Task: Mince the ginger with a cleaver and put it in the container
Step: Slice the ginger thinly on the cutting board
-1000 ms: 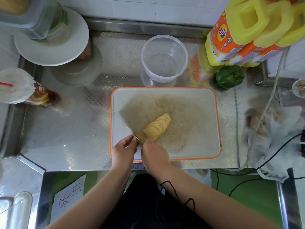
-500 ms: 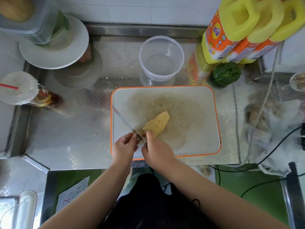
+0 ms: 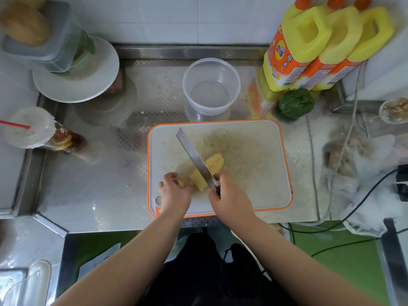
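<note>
A fanned row of yellow ginger slices lies on the white, orange-rimmed cutting board. My right hand grips the cleaver by its handle; the blade stands on edge across the slices, pointing up-left. My left hand curls its fingers on the near-left end of the ginger, holding it down. A clear round plastic container stands behind the board with nothing in it.
Yellow-and-orange bottles and a green pepper stand back right. A white plate with a stacked box is back left, an iced drink cup at the left. Plastic bags and cables lie right of the board.
The cleaver has swung from left of the slices to across them. My left hand has moved onto the ginger's near-left end.
</note>
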